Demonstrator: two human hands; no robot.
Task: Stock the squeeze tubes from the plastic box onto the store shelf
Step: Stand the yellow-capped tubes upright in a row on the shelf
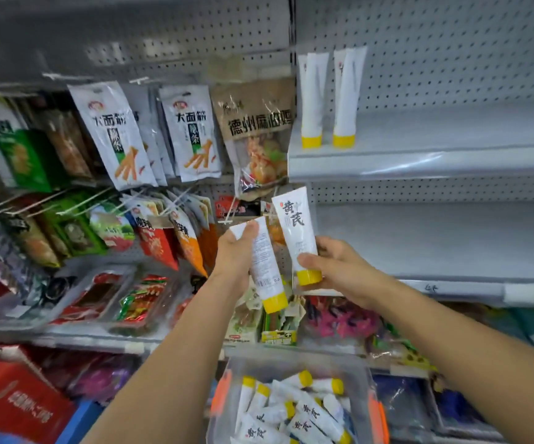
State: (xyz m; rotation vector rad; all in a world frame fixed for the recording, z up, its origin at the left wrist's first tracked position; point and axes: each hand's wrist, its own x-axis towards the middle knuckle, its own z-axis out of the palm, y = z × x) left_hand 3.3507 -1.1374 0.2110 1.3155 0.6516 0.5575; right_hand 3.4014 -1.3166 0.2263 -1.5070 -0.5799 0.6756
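Observation:
My left hand (235,254) grips a white squeeze tube with a yellow cap (267,270), cap pointing down, its printed back facing me. My right hand (336,267) holds a second white tube (296,229) near its yellow cap, label toward me. Both tubes are raised in front of the shelves, below the grey store shelf (435,155). On that shelf two white tubes (313,97) (347,94) stand on their yellow caps at its left end. The clear plastic box (360,373) at the bottom centre holds several more tubes (304,408).
Hanging snack packets (108,133) fill the pegboard bay on the left. Trays of packaged food (99,299) line the lower left shelf. A second grey shelf (451,241) lies behind my right hand. Red boxes (12,402) sit at the bottom left.

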